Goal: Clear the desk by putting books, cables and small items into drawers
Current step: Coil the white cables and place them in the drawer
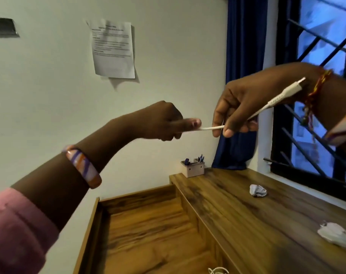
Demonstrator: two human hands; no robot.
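Stretching between both raised hands, a white cable (211, 127) ran taut above the open drawer (148, 224). It was thin and smooth along its length, thickening into a ribbed strain relief and a moulded plug with a metal tip, which lay against the wrist of the right hand (247, 107). That hand's fingers (217, 123) were curled down narrowly around the cord, thumb pressing it from below. The left hand (164, 121) was closed in a fist, thumb and forefinger pinching the cable where it left the other hand; motion blur softened the grip there. A further loop of white cord (217, 270) showed at the bottom edge, in the drawer; whether it joined the held piece could not be told.

The drawer was of warm, strongly grained wood, its floor bare apart from that loop. Beside it the desk (247, 224) had the same streaked, matte wooden surface. Two crumpled paper balls (258, 190) lay well apart on it, white and creased, the nearer one (335, 235) larger. At the far corner stood a small boxy pen holder (192, 168), pale, with dark pens upright in it. Each forearm carried a glossy striped bangle (83, 167) in orange, purple and white; the right wrist also bore a braided thread band (316, 89). A printed sheet (113, 49) hung on the wall.
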